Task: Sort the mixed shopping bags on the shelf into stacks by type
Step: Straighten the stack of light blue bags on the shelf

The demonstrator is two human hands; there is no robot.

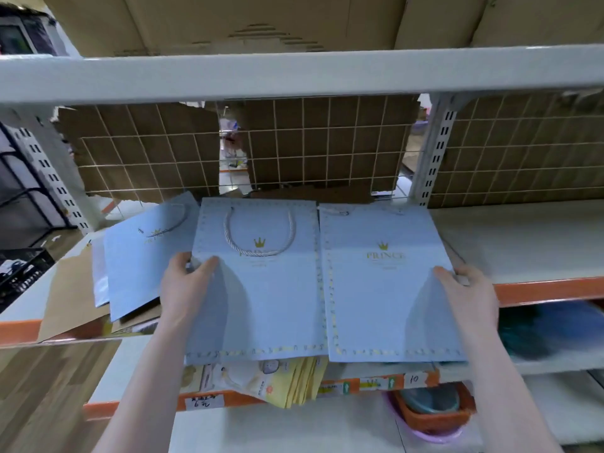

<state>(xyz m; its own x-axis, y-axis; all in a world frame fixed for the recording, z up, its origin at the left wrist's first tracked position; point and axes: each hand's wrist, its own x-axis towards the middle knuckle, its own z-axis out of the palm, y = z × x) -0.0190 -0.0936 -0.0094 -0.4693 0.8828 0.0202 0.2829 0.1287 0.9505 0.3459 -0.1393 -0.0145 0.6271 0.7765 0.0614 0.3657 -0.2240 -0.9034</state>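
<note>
Presently on the shelf point(523, 243), white deck with orange front edge:

Item 1: pale blue paper bag point(261, 295), flat, white rope handle lying on its face, gold crown print, dotted gold border. Near-centre of the shelf, its near edge hanging past the front lip. The left hand point(183, 289) grips its left edge, thumb on top, fingers point(178, 261) curled under.

Item 2: second blue bag point(389, 289), same crown and "PRINCE" print, flat, just beside item 1 on the right, edges touching or nearly so. The right hand point(470, 295) holds its right edge, thumb pressed on the face, fingers wrapped round the side.

Item 3: third blue bag point(143, 256), same crown, lying askew to the left, partly beneath item 1.

Item 4: brown paper sheet or bag point(68, 299), far left, beneath item 3; which of the two is hard to tell.

Item 5: yellow printed bags point(294, 380), a bundle sticking out under items 1 and 2, drooping over the shelf front.

Behind: wire grid point(327, 142) backed with cardboard.

Lower shelf, right: orange basket point(428, 416) inside a purple one.
</note>
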